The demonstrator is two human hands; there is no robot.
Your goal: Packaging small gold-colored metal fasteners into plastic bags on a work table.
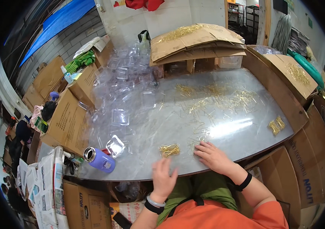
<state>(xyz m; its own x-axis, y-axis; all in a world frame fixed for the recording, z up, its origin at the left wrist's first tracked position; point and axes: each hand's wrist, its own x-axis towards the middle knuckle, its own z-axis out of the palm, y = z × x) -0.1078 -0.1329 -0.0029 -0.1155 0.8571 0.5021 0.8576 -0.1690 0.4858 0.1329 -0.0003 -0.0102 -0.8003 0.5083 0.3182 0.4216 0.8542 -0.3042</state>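
Gathering is apparently being done R of the bottle point(102, 160), loose wires point(197, 139) reached by R hand point(215, 156), grip spread, seemingly empty; L hand point(163, 174) blurred near pile point(169, 150), grip can't be told; pinch prob. needed next.

Small gold pile point(169, 149) is a compact clump of thin shiny wire pcs, lying approx mid-front on the grey tabletop point(143, 128), ends poking out all over. Loose wire pcs point(197, 142) lie just to its right, thinly strewn w/ gaps btwn. Bigger messy spread point(223, 98) of the same stuff is farther back, pcs crisscrossed & v tangled, exact shapes too small to tell tbh.
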